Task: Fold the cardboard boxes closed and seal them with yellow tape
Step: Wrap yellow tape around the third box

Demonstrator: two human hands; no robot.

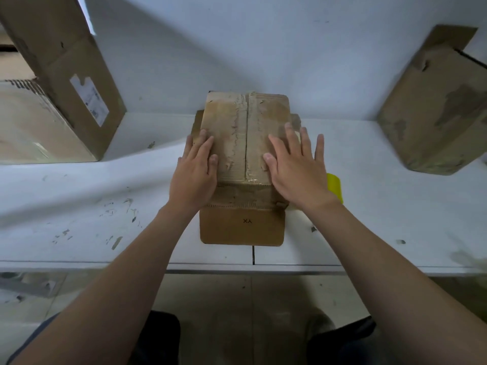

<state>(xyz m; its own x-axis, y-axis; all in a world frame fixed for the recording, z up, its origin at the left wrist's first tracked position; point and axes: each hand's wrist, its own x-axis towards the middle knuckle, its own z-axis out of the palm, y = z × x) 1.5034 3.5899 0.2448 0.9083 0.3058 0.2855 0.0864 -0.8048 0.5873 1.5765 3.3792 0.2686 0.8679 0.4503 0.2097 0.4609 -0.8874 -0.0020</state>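
a small worn brown cardboard box (245,127) sits mid-way along the scuffed white table (79,196), its two top flaps folded shut and meeting at a centre seam. the left hand (196,167) lies flat on the left flap, fingers straight and close together. the right hand (295,164) presses the right flap, fingers straight and spread. a loose near flap (242,226) marked "yx" lies on the table. a yellow tape roll (335,187) shows partly, just beside the right hand. a tall brown carton (71,75) stands far left, and another brown carton (434,109) far right.
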